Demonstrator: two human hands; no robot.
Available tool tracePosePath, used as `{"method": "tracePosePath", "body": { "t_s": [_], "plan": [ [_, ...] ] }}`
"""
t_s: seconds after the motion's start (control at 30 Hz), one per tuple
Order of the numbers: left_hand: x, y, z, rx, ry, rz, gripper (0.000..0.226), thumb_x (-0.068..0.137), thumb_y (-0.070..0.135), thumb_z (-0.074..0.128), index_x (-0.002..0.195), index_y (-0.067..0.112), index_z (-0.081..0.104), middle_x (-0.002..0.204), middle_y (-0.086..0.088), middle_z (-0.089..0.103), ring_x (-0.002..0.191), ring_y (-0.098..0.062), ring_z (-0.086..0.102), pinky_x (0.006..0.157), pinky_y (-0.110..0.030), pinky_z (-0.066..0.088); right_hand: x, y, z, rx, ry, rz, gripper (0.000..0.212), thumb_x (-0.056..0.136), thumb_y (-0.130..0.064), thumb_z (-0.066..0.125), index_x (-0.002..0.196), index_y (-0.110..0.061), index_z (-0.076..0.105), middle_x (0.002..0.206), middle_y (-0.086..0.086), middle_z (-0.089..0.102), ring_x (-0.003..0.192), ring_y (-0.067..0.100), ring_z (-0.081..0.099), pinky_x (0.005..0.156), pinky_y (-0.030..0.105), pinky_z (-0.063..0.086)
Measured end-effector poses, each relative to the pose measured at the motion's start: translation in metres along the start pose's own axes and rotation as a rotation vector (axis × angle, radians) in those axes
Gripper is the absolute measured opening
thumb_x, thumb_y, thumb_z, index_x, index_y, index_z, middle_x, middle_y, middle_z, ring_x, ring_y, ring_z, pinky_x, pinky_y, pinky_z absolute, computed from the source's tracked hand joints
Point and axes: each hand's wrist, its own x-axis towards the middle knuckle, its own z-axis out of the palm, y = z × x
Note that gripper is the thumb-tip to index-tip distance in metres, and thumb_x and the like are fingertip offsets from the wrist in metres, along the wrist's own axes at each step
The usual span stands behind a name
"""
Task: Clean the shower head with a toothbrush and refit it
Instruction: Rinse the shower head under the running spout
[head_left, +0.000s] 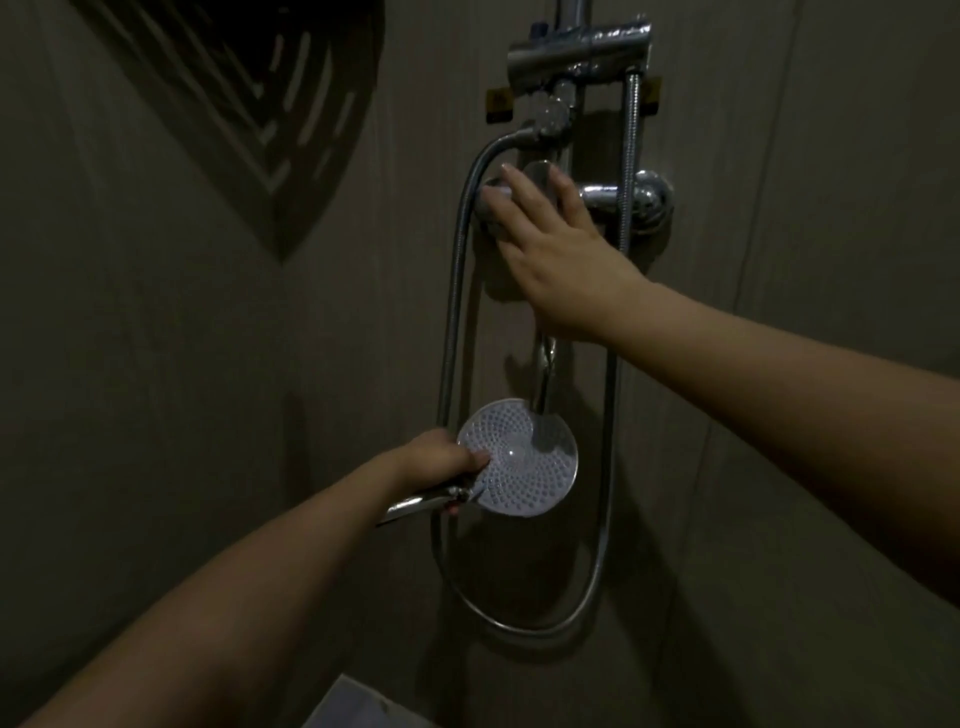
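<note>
Your left hand (441, 457) has its fingers clamped on the shower head (517, 457) by the neck, its spray face turned toward you and its handle running down-left along your forearm. Your right hand (550, 244), fingers spread flat, rests on the tap handle (537, 174) high above. The shower head sits well below that hand, under the spout. No toothbrush shows.
</note>
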Motion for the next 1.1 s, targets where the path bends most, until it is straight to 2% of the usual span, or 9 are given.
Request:
{"method": "tracePosePath", "body": {
  "t_s": [0.1,0.27,0.4,0.53,0.7,0.9,0.97,1.03,1.1],
  "plan": [
    [0.002,0.006,0.007,0.075,0.020,0.030,0.031,0.093,0.027,0.055,0.072,0.005,0.060,0.066,-0.007,0.064,0.055,-0.013,0.060,0.050,-0.018,0.049,-0.001,-0.001,-0.003,0.019,-0.007,-0.003,0.056,0.089,-0.018,0.045,0.140,0.001,0.034,0.157,0.019,0.000,0.145,0.036,-0.010,0.112,0.052,-0.012],
    [0.003,0.008,0.012,0.073,0.010,0.026,0.036,0.093,0.025,0.055,0.062,0.007,0.057,0.043,0.002,0.060,0.040,-0.004,0.056,0.041,-0.012,0.044,0.001,0.002,-0.010,0.066,-0.046,-0.004,0.054,0.090,-0.015,0.045,0.140,-0.001,0.035,0.157,0.018,-0.001,0.144,0.036,-0.013,0.113,0.054,-0.011],
    [0.002,0.011,0.012,0.092,0.006,0.025,0.038,0.093,0.025,0.055,0.060,0.006,0.056,0.042,0.003,0.058,0.038,-0.006,0.054,0.039,-0.015,0.042,0.003,0.001,-0.013,0.059,-0.082,-0.002,0.059,0.088,-0.017,0.052,0.141,-0.002,0.032,0.157,0.018,-0.002,0.144,0.036,-0.013,0.113,0.055,-0.010],
    [0.000,0.015,0.014,0.034,-0.002,0.025,0.027,0.092,0.025,0.056,0.074,0.005,0.059,0.066,-0.008,0.063,0.053,-0.015,0.059,0.045,-0.019,0.049,0.003,0.000,-0.015,0.056,-0.095,0.013,0.058,0.088,-0.016,0.051,0.142,-0.003,0.032,0.157,0.018,-0.002,0.144,0.036,-0.014,0.113,0.055,-0.011],
    [-0.004,0.015,0.019,0.006,-0.105,-0.002,0.027,0.094,0.022,0.053,0.080,-0.001,0.058,0.059,-0.011,0.063,0.043,-0.018,0.058,0.049,-0.029,0.052,0.002,0.000,-0.020,0.053,-0.132,0.003,0.058,0.089,-0.016,0.048,0.143,-0.002,0.030,0.157,0.018,-0.004,0.144,0.036,-0.015,0.112,0.055,-0.011],
    [-0.010,0.014,0.021,-0.026,-0.101,-0.033,0.041,0.095,0.037,0.048,0.108,-0.002,0.056,0.081,-0.015,0.063,0.061,-0.024,0.059,0.054,-0.030,0.053,0.000,-0.007,-0.017,0.141,-0.044,0.055,0.071,0.085,-0.029,0.052,0.146,-0.007,0.023,0.158,0.016,0.000,0.146,0.032,-0.008,0.114,0.052,-0.010],
    [-0.014,0.015,0.020,0.057,0.005,-0.025,0.050,0.093,0.049,0.044,0.102,0.001,0.058,0.086,-0.015,0.063,0.066,-0.024,0.059,0.058,-0.029,0.051,-0.026,-0.031,-0.006,0.365,0.125,0.099,0.063,0.076,-0.022,0.054,0.136,-0.005,0.043,0.152,0.019,0.027,0.143,0.034,0.019,0.115,0.052,0.008],
    [-0.011,0.014,0.018,0.189,0.135,0.019,0.063,0.090,0.060,0.040,0.099,0.003,0.063,0.094,-0.016,0.067,0.074,-0.025,0.061,0.069,-0.033,0.052,-0.067,-0.066,0.022,0.611,0.266,0.212,0.047,0.073,-0.017,0.054,0.118,-0.006,0.058,0.134,0.018,0.051,0.127,0.032,0.047,0.109,0.053,0.035],
    [-0.009,0.010,0.016,0.305,0.213,0.056,0.066,0.088,0.065,0.034,0.098,0.006,0.064,0.092,-0.015,0.068,0.072,-0.025,0.065,0.072,-0.037,0.056,-0.105,-0.100,0.047,0.846,0.137,0.441,0.038,0.082,-0.019,0.057,0.119,-0.011,0.056,0.133,0.009,0.048,0.122,0.024,0.050,0.100,0.048,0.046]
  ]
}}
